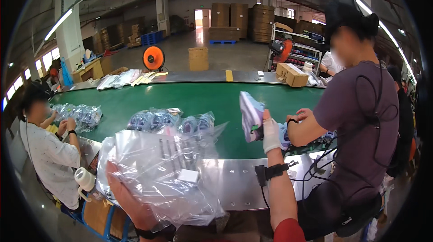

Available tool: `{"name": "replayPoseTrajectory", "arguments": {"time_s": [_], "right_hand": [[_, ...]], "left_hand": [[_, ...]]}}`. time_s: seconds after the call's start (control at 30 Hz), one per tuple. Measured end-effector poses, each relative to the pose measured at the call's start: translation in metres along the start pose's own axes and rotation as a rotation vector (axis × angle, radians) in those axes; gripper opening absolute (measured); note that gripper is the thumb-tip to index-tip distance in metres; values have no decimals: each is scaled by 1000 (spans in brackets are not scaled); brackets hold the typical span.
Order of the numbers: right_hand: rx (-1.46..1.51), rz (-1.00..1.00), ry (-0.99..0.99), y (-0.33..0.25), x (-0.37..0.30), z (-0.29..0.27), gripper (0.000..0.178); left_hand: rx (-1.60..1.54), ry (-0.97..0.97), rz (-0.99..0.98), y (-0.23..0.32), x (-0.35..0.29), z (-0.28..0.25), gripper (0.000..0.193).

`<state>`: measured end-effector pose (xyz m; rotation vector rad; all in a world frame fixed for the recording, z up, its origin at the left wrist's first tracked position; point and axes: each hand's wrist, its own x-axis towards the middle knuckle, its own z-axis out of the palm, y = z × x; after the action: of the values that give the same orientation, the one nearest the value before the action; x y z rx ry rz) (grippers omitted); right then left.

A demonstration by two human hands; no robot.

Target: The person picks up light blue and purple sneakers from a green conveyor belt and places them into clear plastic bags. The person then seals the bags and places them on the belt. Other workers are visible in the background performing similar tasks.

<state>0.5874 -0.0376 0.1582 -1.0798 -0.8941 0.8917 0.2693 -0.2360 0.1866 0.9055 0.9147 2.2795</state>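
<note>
A light blue and lavender sneaker point(251, 115) is raised over the belt, tipped up on end, with my right hand point(271, 131) closed on it. That hand wears a white glove or wrap, and a black strap circles the wrist. A pile of clear plastic bags point(149, 161) spreads in front of me over the bench edge. Against its left part lies my left hand point(115, 174), partly covered by the film, its fingers not distinguishable. On the bags rests a small white block point(188, 175). Beyond them sit bagged sneakers point(155, 119) on the green belt.
The green conveyor belt point(216, 100) runs across, edged by a metal bench point(232, 183). A co-worker point(361, 102) stands close at right, handling shoes; another person point(49, 147) works at left beside more bagged shoes point(83, 115). A white jug point(85, 179) stands near my left arm. Cables hang at right.
</note>
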Motion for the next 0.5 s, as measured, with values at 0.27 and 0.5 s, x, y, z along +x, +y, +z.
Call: {"name": "replayPoseTrajectory", "arguments": {"time_s": [0.27, 0.5], "right_hand": [[769, 93, -223, -2, -40, -10, 65], [214, -65, -358, 8, -124, -71, 49]], "left_hand": [[-14, 20, -227, -77, 18, 70, 17], [-81, -100, -360, -99, 18, 102, 17]]}}
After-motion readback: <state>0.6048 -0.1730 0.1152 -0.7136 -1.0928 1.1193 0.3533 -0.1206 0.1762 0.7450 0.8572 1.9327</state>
